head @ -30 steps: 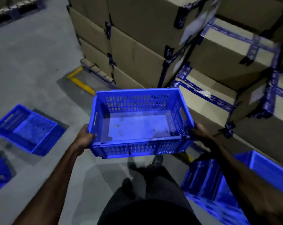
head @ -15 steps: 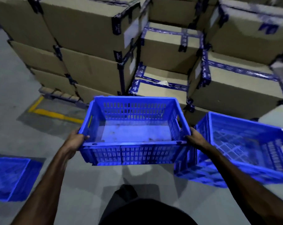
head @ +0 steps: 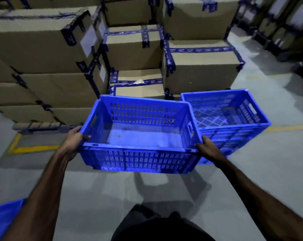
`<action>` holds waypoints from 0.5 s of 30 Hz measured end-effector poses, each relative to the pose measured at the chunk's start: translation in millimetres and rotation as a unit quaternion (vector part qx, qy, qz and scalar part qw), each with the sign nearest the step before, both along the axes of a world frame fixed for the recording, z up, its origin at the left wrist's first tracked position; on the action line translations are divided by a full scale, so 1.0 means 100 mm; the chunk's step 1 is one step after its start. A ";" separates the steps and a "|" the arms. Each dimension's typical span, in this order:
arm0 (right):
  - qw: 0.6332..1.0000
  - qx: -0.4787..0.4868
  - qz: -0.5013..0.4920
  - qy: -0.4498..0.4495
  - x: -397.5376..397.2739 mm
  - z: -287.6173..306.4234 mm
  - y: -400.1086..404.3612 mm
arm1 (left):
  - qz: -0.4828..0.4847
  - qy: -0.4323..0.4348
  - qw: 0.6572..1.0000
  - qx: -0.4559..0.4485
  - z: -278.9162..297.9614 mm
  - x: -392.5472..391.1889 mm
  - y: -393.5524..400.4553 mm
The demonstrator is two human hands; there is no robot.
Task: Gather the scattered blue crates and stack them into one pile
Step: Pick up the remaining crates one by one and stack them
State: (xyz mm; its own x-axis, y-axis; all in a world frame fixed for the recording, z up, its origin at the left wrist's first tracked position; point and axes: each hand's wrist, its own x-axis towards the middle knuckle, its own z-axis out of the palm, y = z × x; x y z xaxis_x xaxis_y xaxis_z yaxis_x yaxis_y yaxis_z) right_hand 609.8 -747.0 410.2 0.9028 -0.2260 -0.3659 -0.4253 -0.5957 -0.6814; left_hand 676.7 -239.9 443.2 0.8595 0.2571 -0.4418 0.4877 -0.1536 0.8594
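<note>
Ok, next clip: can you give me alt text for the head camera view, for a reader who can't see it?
A person's left hand and right hand grip the ends of an empty blue slotted plastic crate, held above a grey concrete floor. A second blue plastic crate sits just beyond, to the right, before stacked brown cardboard boxes sealed with dark tape.

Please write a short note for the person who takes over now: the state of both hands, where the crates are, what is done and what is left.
Left hand and right hand grip the ends of the carried blue crate, held in the air.
The crate pile stands on the floor to its right, before the cardboard boxes.
Left: set this crate on the pile. Another blue item shows at the bottom left edge, probably a crate to fetch.
</note>
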 end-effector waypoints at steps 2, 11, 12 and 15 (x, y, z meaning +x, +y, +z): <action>1.000 0.005 -0.026 0.000 -0.28 -0.01 -0.13 | -0.025 0.002 1.000 -0.002 -0.01 0.03 -0.16; 0.998 0.026 -0.049 0.004 -0.94 -0.05 0.10 | -0.061 -0.005 0.998 0.003 0.09 -0.08 0.12; 0.999 0.024 -0.046 0.005 -0.98 -0.02 0.15 | -0.061 -0.006 0.998 0.001 0.10 -0.12 0.15; 0.999 0.019 -0.036 0.006 -1.08 0.04 0.28 | -0.064 -0.004 0.998 -0.008 0.11 -0.26 0.25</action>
